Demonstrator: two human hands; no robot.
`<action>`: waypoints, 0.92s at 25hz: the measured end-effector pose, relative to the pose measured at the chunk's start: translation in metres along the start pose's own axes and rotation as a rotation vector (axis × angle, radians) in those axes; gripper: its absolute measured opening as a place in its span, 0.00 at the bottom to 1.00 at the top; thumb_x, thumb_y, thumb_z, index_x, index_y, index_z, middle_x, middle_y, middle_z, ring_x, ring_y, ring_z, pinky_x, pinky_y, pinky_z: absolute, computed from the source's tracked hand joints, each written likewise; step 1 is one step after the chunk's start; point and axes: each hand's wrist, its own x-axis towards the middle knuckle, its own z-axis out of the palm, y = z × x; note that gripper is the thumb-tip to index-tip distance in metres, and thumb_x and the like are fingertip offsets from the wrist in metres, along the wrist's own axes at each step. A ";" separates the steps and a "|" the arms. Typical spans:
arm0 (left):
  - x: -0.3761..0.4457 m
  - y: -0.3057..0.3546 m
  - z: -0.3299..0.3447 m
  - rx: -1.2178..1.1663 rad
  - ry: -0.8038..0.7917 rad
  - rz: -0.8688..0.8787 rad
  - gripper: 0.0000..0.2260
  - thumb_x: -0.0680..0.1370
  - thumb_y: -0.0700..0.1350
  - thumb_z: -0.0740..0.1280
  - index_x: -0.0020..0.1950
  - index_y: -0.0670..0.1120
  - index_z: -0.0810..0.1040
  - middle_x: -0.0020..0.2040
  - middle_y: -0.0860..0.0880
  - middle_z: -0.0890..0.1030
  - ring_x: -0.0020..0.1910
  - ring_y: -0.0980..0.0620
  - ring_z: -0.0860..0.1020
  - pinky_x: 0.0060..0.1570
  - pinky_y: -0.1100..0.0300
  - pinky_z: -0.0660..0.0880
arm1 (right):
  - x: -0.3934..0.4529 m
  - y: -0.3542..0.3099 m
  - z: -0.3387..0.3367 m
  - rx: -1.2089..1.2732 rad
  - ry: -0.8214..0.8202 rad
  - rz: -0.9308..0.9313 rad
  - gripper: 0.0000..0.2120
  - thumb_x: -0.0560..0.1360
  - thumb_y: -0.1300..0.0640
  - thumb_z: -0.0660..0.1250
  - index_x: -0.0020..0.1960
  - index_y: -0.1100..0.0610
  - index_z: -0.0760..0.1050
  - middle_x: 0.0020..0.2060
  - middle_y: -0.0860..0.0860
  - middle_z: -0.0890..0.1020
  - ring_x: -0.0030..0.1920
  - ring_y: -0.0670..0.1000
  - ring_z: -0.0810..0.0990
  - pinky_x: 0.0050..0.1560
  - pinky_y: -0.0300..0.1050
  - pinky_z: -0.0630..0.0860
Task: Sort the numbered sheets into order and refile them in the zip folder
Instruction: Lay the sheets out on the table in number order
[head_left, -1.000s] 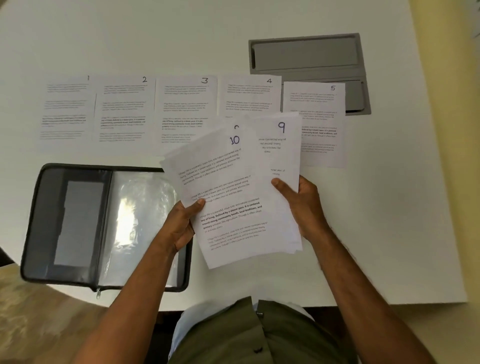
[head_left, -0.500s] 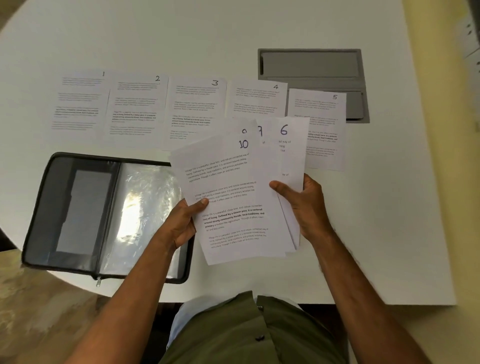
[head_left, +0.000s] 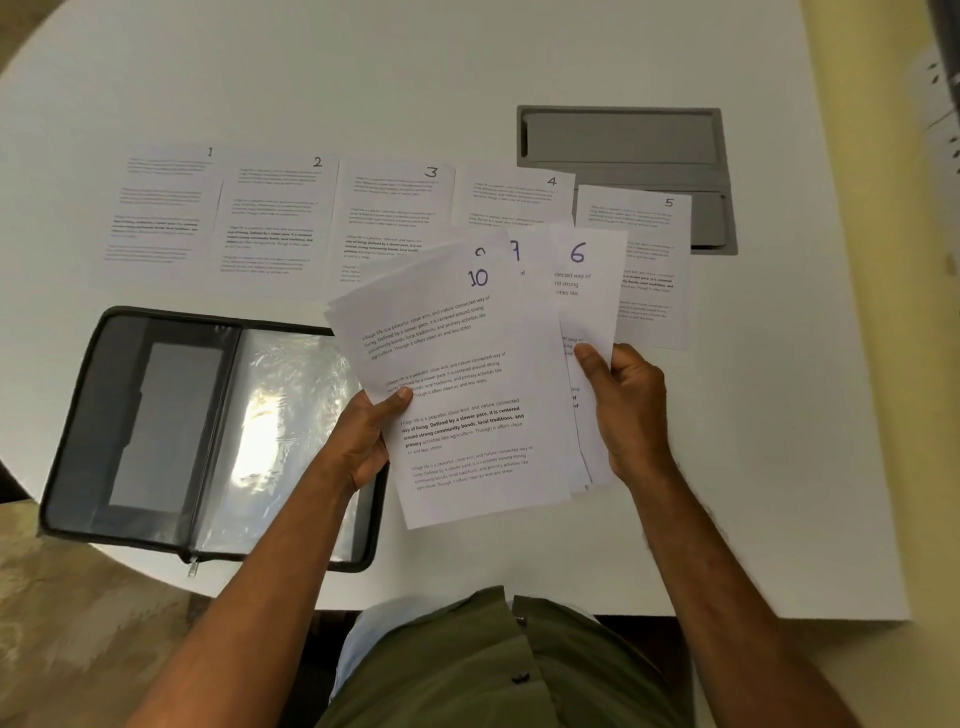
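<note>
Both hands, left hand (head_left: 366, 441) and right hand (head_left: 626, 410), grip fanned sheets (head_left: 467, 395), apparently 6-10, above the table edge (head_left: 675, 613).

The right hand (head_left: 626, 410) has fanned sheet 6 (head_left: 589, 291) further right, baring sheet 7 (head_left: 515, 251).

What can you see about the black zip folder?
The zip folder lies open and flat on the white table, near its front edge, left of the person. It has a black zipped border, a dark grey left half with pockets, and a shiny clear plastic sleeve on the right. No sheets show inside. The left hand and its sheets overlap its right edge.
</note>
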 end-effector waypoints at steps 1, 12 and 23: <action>0.002 0.000 0.002 0.007 0.007 0.012 0.15 0.79 0.38 0.68 0.65 0.44 0.78 0.60 0.42 0.85 0.55 0.44 0.85 0.49 0.50 0.84 | 0.003 0.002 0.000 -0.036 0.016 -0.013 0.05 0.81 0.54 0.70 0.51 0.55 0.83 0.47 0.45 0.87 0.49 0.46 0.86 0.49 0.42 0.84; 0.036 -0.006 0.026 0.020 0.072 0.053 0.21 0.80 0.35 0.67 0.74 0.43 0.72 0.65 0.41 0.82 0.61 0.42 0.82 0.57 0.46 0.82 | 0.055 0.021 -0.040 -0.012 0.175 0.032 0.08 0.80 0.53 0.71 0.53 0.58 0.81 0.51 0.49 0.88 0.48 0.50 0.87 0.48 0.49 0.85; 0.098 -0.006 0.068 0.083 0.111 -0.017 0.17 0.82 0.36 0.66 0.71 0.42 0.75 0.64 0.42 0.83 0.59 0.44 0.83 0.53 0.51 0.83 | 0.146 0.046 -0.098 -0.057 0.344 0.053 0.18 0.78 0.48 0.73 0.45 0.64 0.77 0.37 0.45 0.84 0.37 0.45 0.81 0.39 0.42 0.80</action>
